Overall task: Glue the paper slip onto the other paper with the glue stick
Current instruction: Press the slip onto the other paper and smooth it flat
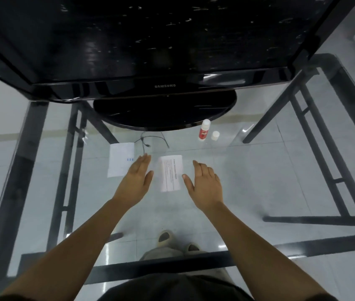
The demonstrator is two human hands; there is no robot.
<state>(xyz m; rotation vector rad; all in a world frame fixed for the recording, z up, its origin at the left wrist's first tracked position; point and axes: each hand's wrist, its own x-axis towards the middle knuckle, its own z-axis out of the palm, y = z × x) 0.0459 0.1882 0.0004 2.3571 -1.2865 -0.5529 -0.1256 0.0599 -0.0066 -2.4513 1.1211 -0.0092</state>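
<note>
Both empty hands, left (pixel 136 177) and right (pixel 205 184), are spread flat flanking the printed white paper slip (pixel 170 173), apparently to steady it.

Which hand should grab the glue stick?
Probably the right hand: the glue stick stands ahead on that side, cap off beside it. The left hand would cross the printed slip.

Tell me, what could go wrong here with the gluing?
The glue stick stands uncapped near the monitor base, its cap beside it; a reaching hand could tip it, or the glue might dry. Both papers lie loose on the smooth glass table, so the printed slip between the left hand and right hand may slide when rubbed.
</note>
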